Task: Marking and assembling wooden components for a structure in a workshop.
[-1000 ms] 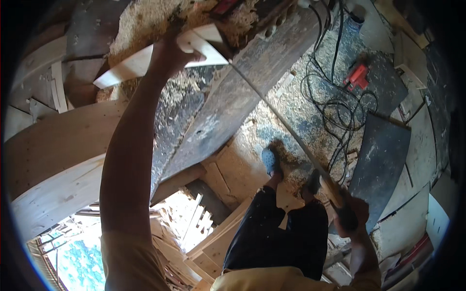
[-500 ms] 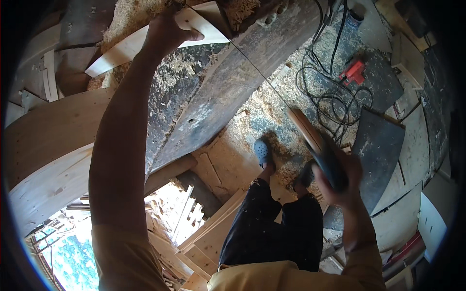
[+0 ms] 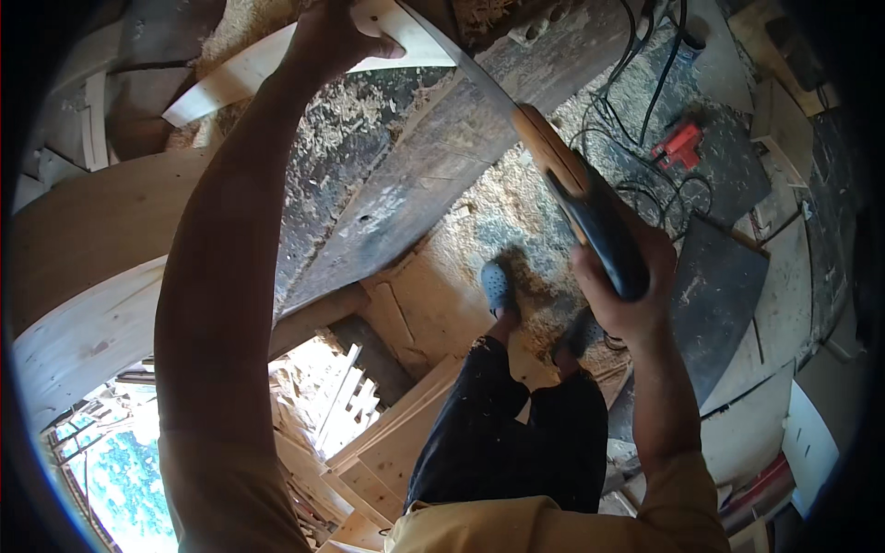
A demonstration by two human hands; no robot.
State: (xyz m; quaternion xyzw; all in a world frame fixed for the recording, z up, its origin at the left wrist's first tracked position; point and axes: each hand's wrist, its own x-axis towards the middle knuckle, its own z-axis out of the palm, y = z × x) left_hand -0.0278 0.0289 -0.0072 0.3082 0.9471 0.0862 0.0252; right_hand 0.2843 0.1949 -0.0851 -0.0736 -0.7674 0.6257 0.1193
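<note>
My right hand is wrapped round the black and wooden handle of a handsaw. Its thin blade slants away to the upper left, crossing a pale curved wooden board near the board's right end. Up at the top edge, my left hand grips that board just left of the blade, thumb laid along its face. Beneath the board lies a thick, worn timber bench, sprinkled with wood shavings. The blade's far end is out of view.
A red power tool lies on the shaving-strewn floor at the right, among looped black cables. Dark and pale sheets lean or lie beyond it. Large curved planks fill the left side. Offcuts are piled below the bench.
My right hand has pushed the saw up and left, bringing its handle nearer the board. The left hand keeps its hold on the board; the view has shifted slightly.
</note>
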